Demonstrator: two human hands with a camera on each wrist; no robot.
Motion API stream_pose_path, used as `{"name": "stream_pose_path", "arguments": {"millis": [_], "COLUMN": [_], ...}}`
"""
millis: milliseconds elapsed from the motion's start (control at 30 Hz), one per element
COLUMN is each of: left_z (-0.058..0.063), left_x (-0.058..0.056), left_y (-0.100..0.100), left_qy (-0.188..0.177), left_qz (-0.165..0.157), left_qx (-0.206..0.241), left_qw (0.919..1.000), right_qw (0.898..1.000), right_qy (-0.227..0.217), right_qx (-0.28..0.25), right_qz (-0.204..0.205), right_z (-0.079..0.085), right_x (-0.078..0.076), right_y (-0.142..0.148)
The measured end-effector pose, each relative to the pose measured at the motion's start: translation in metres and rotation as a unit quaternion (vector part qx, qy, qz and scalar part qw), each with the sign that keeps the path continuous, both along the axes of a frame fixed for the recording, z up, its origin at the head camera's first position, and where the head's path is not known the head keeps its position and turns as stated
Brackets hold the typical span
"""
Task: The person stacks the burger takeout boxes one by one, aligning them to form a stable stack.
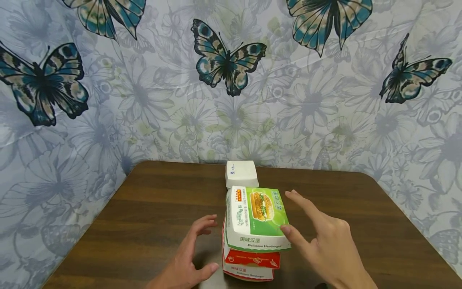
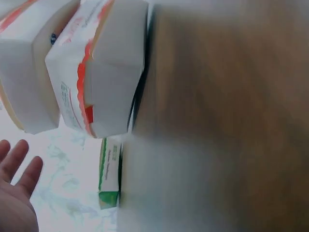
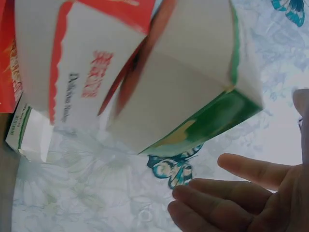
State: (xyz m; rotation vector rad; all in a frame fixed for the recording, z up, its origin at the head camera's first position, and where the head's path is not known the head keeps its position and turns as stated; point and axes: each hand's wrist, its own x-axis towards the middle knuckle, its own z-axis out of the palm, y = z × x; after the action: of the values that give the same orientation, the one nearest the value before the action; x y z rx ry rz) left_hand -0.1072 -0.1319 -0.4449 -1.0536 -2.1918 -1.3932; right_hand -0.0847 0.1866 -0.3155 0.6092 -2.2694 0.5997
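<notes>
A green-topped hamburger box (image 1: pixel 267 216) with a burger picture rests on top of a stack. Beneath it is a red-and-white hamburger box (image 1: pixel 249 273), mostly hidden from above. My right hand (image 1: pixel 328 241) is beside the green box, fingers extended, its thumb tip overlapping the box's right edge in the head view. In the right wrist view, a gap shows between the fingers (image 3: pixel 203 186) and the green box (image 3: pixel 198 128). To the left of the stack, my left hand (image 1: pixel 187 257) has its fingers spread and touches nothing.
A white box (image 1: pixel 241 174) stands behind the stack, near the far edge of the brown wooden table (image 1: pixel 162 188); its green trim shows in the left wrist view. Behind the table hangs a cloth (image 1: pixel 151 104) printed with flowers and butterflies.
</notes>
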Motion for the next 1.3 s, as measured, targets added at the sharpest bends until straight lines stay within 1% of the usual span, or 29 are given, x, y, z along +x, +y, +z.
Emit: {"name": "stream_pose_path", "arguments": {"millis": [67, 100, 167, 300, 333, 367, 467, 567, 667, 767, 800, 900, 933, 1000, 1133, 1300], "left_z": [0.002, 0.003, 0.006, 0.014, 0.016, 0.019, 0.028, 0.039, 0.05, 0.059, 0.061, 0.067, 0.069, 0.073, 0.077, 0.08], "left_x": [-0.001, -0.001, -0.001, -0.005, -0.007, -0.008, -0.012, -0.017, -0.022, -0.027, -0.028, -0.033, -0.034, -0.037, -0.039, -0.038], "left_y": [0.0, 0.0, 0.001, 0.006, 0.008, 0.01, 0.014, 0.017, 0.018, 0.021, 0.023, 0.028, 0.03, 0.034, 0.037, 0.036], "left_qy": [0.012, 0.0, -0.009, 0.002, 0.01, 0.019, 0.022, 0.028, 0.024, 0.022, 0.023, 0.03, 0.032, 0.037, 0.043, 0.02], "left_qz": [-0.002, 0.0, 0.004, 0.003, 0.0, -0.004, -0.012, -0.015, -0.015, -0.019, -0.023, -0.037, -0.042, -0.05, -0.057, -0.061], "left_qx": [0.007, 0.007, 0.011, 0.033, 0.039, 0.045, 0.053, 0.054, 0.054, 0.058, 0.061, 0.066, 0.068, 0.069, 0.07, 0.062], "left_qw": [0.9999, 1.0, 0.9999, 0.9995, 0.9992, 0.9988, 0.9983, 0.998, 0.9982, 0.9979, 0.9976, 0.9967, 0.9963, 0.9956, 0.9949, 0.996], "right_qw": [1.0, 0.999, 0.997, 0.991, 0.99, 0.988, 0.982, 0.974, 0.962, 0.948, 0.945, 0.944, 0.945, 0.944, 0.933, 0.921], "right_qy": [-0.012, -0.022, -0.047, -0.088, -0.095, -0.102, -0.127, -0.159, -0.191, -0.221, -0.227, -0.234, -0.233, -0.241, -0.272, -0.302], "right_qx": [-0.024, -0.039, -0.064, -0.099, -0.106, -0.115, -0.139, -0.162, -0.191, -0.223, -0.228, -0.225, -0.22, -0.216, -0.226, -0.235], "right_qz": [0.001, 0.003, 0.002, -0.012, -0.015, -0.016, -0.012, 0.002, 0.026, 0.053, 0.057, 0.062, 0.061, 0.066, 0.074, 0.08], "right_z": [-0.002, -0.004, -0.007, -0.019, -0.024, -0.029, -0.049, -0.072, -0.096, -0.119, -0.125, -0.141, -0.145, -0.151, -0.155, -0.156], "right_x": [-0.006, -0.009, -0.017, -0.039, -0.046, -0.053, -0.074, -0.096, -0.117, -0.134, -0.139, -0.15, -0.154, -0.159, -0.167, -0.174], "right_y": [0.002, 0.004, 0.008, 0.018, 0.022, 0.025, 0.034, 0.041, 0.045, 0.047, 0.046, 0.045, 0.044, 0.042, 0.038, 0.034]}}
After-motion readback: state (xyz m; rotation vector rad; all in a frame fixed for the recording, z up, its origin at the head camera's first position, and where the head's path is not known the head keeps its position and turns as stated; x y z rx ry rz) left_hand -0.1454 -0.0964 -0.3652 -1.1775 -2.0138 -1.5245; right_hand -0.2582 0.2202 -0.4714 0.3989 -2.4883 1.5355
